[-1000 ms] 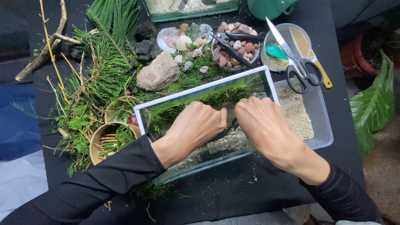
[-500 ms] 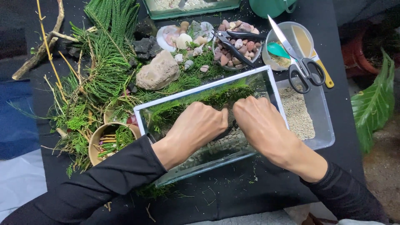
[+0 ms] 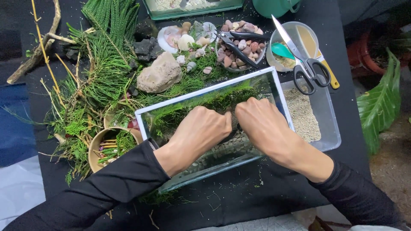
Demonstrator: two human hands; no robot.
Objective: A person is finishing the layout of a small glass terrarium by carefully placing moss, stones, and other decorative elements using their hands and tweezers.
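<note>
both hands reach down into the glass tank [image 3: 274,92] at the centre of the frame, knuckles up and side by side, almost touching. the left hand [image 3: 201,132] and the right hand [image 3: 265,126] have their fingers curled downward onto the moss [image 3: 188,111] that lines the tank's far side; the fingertips are hidden behind the knuckles, so i cannot tell whether they pinch anything or only press. below the hands, gravel [image 3: 222,149] covers the tank floor. the tank sits tilted on a black surface [image 3: 239,205]. just right of it lies a clear tray [image 3: 329,128] with sand [image 3: 302,115]. in the upper right, scissors [image 3: 302,60] rest across a round tub [image 3: 299,36]. left of that, a bowl of pebbles [image 3: 244,47] carries black tongs [image 3: 235,45]. a large rock [image 3: 159,73] lies upper left of the tank, with shells [image 3: 180,38] above it. green sprigs [image 3: 102,64] spread over the left side, beside a bare branch [image 3: 36,53]. a small pot [image 3: 107,147] with twigs sits touching the left sleeve.
</note>
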